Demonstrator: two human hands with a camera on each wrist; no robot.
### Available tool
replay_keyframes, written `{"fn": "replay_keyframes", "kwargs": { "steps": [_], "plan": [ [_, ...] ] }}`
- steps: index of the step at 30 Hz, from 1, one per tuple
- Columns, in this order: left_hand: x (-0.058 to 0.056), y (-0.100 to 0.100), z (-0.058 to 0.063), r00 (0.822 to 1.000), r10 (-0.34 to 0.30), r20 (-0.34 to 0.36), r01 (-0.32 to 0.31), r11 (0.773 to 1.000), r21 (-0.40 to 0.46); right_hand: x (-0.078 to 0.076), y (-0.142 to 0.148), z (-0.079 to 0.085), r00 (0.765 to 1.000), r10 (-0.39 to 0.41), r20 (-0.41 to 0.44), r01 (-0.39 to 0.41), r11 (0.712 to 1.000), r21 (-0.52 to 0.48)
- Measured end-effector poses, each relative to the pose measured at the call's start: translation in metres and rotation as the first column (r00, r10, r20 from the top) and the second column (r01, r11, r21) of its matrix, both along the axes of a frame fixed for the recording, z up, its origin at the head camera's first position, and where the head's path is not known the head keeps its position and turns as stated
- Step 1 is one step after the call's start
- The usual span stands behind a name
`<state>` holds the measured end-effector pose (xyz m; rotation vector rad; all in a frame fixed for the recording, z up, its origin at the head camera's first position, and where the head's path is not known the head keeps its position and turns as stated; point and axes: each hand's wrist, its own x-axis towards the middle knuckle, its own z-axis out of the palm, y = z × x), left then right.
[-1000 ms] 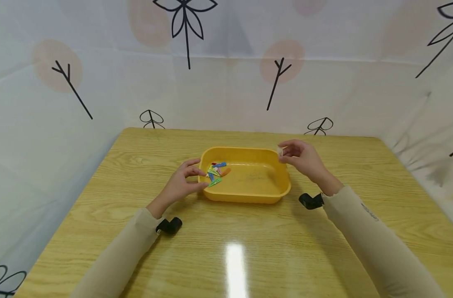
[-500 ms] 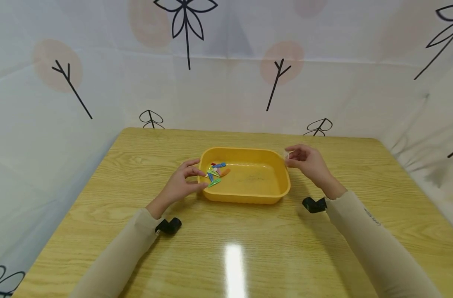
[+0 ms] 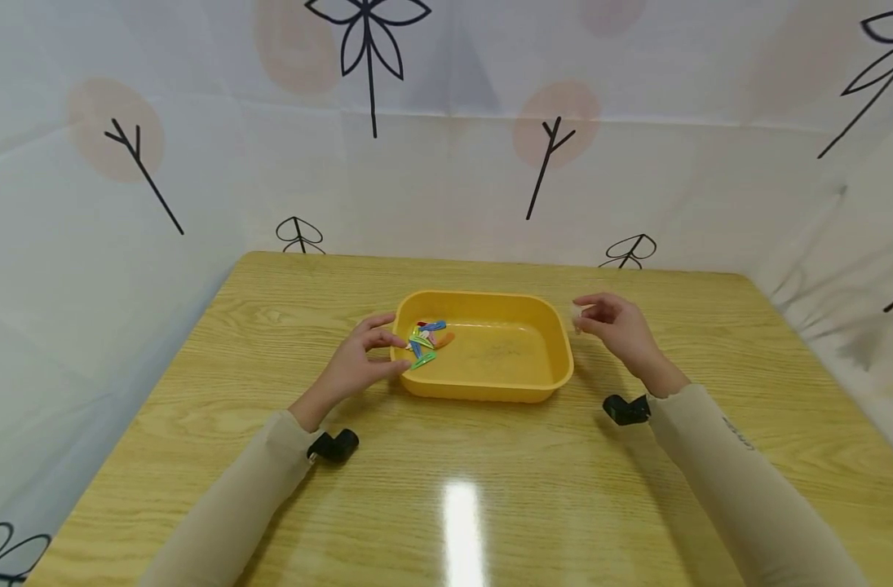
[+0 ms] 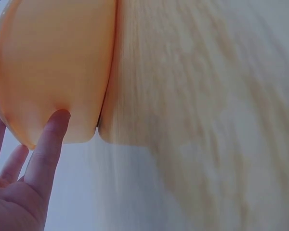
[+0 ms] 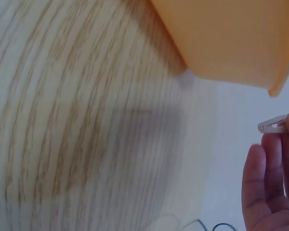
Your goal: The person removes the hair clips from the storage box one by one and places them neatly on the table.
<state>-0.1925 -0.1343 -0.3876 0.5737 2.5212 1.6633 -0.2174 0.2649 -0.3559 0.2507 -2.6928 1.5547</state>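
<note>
A yellow plastic tray [image 3: 501, 391] with a raised rim stands on the wooden table. Several colourful snap hair clips [image 3: 422, 341] lie bunched at its left end. My left hand [image 3: 354, 359] rests against that end, fingers spread and only slightly bent; the left wrist view has a fingertip [image 4: 60, 120] touching the outer wall. Just outside the tray's right end, my right hand [image 3: 625, 334] pinches a whitish hair clip [image 5: 273, 125] between thumb and fingers. The fingers cover part of this clip, which is held above the table.
The wooden table [image 3: 373, 505] reaches back to a white printed cloth [image 3: 446, 187] hanging behind and at the sides. A small black camera [image 3: 333, 446] sits on the left wrist and another black camera [image 3: 625, 410] on the right.
My right hand has moved right and slightly toward me with the hair clip, from over the tray's back right corner to beyond its right rim. The left hand and tray stay put.
</note>
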Motion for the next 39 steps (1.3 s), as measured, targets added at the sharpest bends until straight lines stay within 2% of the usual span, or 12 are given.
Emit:
{"fn": "replay_keyframes", "kwargs": {
  "steps": [8,13,21,30,39],
  "plan": [
    [0.001,0.002,0.002,1.0,0.002,0.015,-0.003,1.0,0.012,-0.001,0.009,-0.007,0.998,0.027,0.055,-0.025,0.999,-0.041],
    [0.002,0.002,0.003,1.0,0.006,0.021,-0.006,1.0,0.011,-0.002,0.014,-0.011,0.994,0.04,0.103,-0.039,0.999,-0.013],
    [0.001,0.002,0.003,1.0,0.009,0.018,-0.009,1.0,-0.001,-0.006,0.026,-0.018,0.987,0.026,0.156,-0.04,0.995,0.09],
    [0.0,0.001,0.001,1.0,0.0,0.011,-0.001,1.0,0.013,-0.009,0.033,-0.027,0.973,0.024,0.232,-0.034,0.999,0.041],
    [0.0,0.001,0.0,1.0,-0.004,0.011,0.004,1.0,0.018,-0.01,0.035,-0.029,0.963,0.036,0.267,-0.063,0.993,0.095]
  ]
}}
